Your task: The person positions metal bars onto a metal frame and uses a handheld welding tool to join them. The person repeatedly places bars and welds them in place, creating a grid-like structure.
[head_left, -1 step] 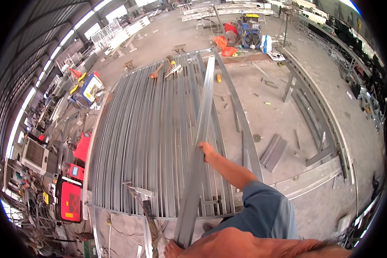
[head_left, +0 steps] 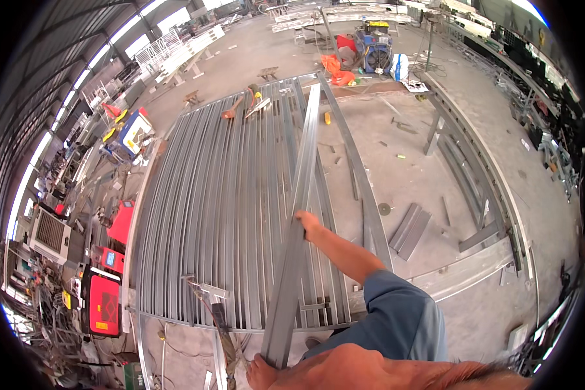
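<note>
The right hand [head_left: 307, 225] is clamping the long grey steel profile [head_left: 283, 305] at frame centre, the left hand [head_left: 261, 374] is meeting its lower end, closure impossible to tell, and wide spacing is probably helping curb twisting.

A head-worn fisheye looks down at both hands [head_left: 309, 226] [head_left: 262, 374].

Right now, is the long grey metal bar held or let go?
Held: the forward bare-hand grip is closed on the bar, partway along. Whether it is lifted clear, I cannot tell.
</note>
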`<state>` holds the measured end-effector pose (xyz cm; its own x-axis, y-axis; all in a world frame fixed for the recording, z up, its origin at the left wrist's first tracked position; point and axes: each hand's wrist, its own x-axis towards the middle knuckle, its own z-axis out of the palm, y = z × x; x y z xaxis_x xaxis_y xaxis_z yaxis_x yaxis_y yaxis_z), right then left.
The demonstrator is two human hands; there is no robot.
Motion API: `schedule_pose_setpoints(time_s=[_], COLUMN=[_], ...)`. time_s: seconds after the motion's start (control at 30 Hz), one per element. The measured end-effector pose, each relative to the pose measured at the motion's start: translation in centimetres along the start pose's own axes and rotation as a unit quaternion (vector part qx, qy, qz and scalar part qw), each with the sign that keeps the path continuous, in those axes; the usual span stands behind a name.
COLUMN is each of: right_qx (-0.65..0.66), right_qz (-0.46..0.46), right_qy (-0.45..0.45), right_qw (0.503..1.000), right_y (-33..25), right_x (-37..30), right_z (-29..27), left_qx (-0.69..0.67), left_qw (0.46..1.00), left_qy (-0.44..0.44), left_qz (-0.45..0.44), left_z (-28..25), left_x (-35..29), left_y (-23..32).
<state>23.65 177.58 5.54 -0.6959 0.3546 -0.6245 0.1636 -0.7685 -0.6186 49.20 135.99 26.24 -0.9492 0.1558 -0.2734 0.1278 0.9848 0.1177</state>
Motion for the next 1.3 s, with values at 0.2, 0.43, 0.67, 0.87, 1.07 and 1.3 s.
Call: schedule_pose_setpoints(time_s=[0.2, 0.43, 0.67, 0.87, 1.07, 1.3], right_qx=[-0.175, -0.318, -0.158, -0.213, -0.323, -0.386], right_qz=[-0.080, -0.047, -0.004, 0.039, -0.038, -0.093], right_qy=[-0.039, 0.085, 0.049, 0.069, 0.074, 0.063], right_qw=[0.981, 0.943, 0.986, 0.974, 0.943, 0.916], right_y=[6.2, 16.4, 10.4, 10.7, 10.4, 8.7], right_x=[-9.3, -23.2, -29.6, -31.0, -28.6, -22.0], right_z=[-1.1, -10.0, -16.6, -21.7, -21.3, -23.6], left_qx=[-0.016, -0.149, -0.281, -0.274, -0.285, -0.253], left_qw=[0.997, 0.967, 0.876, 0.857, 0.879, 0.907], left_qy=[0.019, -0.051, -0.313, -0.343, -0.289, -0.246], left_qz=[0.073, 0.202, 0.236, 0.270, 0.248, 0.232], left_z=[6.3, 9.8, 17.8, 19.5, 23.6, 23.6], left_x=[5.1, 6.3, 4.5, 1.3, 2.6, 6.0], left_y=[3.5, 11.5, 13.3, 15.5, 16.4, 20.3])
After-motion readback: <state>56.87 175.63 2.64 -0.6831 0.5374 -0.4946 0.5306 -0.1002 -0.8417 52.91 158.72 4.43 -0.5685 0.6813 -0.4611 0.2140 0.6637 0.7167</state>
